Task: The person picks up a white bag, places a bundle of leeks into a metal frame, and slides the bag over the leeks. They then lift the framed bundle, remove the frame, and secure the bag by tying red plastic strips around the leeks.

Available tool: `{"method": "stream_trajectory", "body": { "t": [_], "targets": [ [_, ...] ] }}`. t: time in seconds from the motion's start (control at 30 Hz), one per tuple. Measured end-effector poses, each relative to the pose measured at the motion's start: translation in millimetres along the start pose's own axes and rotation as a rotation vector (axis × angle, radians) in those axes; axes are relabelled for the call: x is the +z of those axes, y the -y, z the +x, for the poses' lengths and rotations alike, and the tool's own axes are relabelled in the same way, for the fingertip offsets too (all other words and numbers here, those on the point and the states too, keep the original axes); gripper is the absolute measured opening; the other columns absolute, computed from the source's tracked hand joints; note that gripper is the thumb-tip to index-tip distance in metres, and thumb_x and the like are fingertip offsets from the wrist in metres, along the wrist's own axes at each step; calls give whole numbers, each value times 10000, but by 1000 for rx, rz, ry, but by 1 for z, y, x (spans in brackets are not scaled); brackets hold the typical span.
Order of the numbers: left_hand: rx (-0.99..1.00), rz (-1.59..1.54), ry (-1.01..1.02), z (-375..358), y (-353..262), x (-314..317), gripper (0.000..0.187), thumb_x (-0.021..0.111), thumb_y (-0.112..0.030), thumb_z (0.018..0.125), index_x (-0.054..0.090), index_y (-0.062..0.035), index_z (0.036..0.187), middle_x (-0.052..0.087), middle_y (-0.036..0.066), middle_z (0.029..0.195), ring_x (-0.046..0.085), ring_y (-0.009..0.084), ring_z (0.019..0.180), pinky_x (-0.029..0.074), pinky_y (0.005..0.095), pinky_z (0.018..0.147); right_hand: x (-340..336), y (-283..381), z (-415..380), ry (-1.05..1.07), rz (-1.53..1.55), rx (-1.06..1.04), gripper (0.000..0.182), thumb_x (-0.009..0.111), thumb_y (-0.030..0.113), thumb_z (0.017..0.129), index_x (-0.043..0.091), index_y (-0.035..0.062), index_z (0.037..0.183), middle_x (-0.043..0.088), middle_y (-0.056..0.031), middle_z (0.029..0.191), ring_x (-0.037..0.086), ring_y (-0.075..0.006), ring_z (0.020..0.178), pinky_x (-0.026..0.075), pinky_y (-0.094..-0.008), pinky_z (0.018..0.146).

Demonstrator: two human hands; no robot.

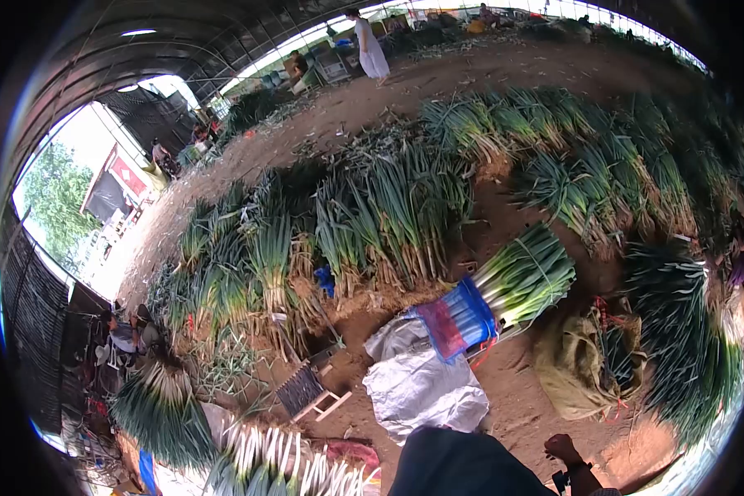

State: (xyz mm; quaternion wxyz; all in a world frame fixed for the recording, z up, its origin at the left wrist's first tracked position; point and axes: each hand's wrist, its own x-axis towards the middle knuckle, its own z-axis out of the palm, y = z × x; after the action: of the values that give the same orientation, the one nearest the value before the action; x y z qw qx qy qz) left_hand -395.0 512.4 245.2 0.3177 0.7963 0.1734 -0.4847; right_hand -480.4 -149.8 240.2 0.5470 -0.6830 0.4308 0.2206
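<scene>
Leek piles (388, 207); wooden stool (310, 390)

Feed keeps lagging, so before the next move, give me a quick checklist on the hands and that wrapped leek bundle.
1. Right hand in view: ok, low at the frame edge.
2. Left hand in view: not ok, out of frame.
3. Right hand empty: cannot tell.
4. Leek bundle tied, blue wrap on its root end: ok.
5. Bundle apart from the hand: ok, on the ground.
6. White sack beside the bundle: ok.

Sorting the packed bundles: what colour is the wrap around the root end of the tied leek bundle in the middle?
Blue with a red patch, on the wrap of the leek bundle; head view.
</scene>
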Motion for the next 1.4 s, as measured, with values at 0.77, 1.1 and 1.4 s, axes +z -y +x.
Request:
{"method": "stream_trajectory", "body": {
  "t": [0.77, 1.1, 1.4],
  "targets": [
    [-298, 105, -197, -131, 96, -224, 297, 620, -223, 869, 626, -8, 1074, 669, 126, 762, 656, 207, 588, 545, 335, 536, -319, 41, 21, -610, -950, -414, 197, 652, 127, 816, 579, -2, 686, 559, -69, 556, 613, -166, 507, 485, -305, 432],
    [91, 361, 55, 272, -164, 4, 280, 554, -155, 903, 626, 43, 1087, 673, 140, 919, 666, 196, 799, 542, 317, 743, 84, -15, 346, 32, -304, -46, 922, 791, 495, 705, 447, -86, 1334, 502, -296, 1324, 484, -379, 1260, 386, -414, 1054],
    [398, 109, -37, 460, -202, 170, 586, 604, -294, 936, 395, 39, 1371, 485, 238, 1348, 478, 304, 1259, 379, 408, 1045, 335, -80, 492, 131, -67, -344, 733, 741, 251, 805, 384, -24, 1382, 589, -256, 1215, 610, -349, 1084, 510, -405, 904]
  ]
}}
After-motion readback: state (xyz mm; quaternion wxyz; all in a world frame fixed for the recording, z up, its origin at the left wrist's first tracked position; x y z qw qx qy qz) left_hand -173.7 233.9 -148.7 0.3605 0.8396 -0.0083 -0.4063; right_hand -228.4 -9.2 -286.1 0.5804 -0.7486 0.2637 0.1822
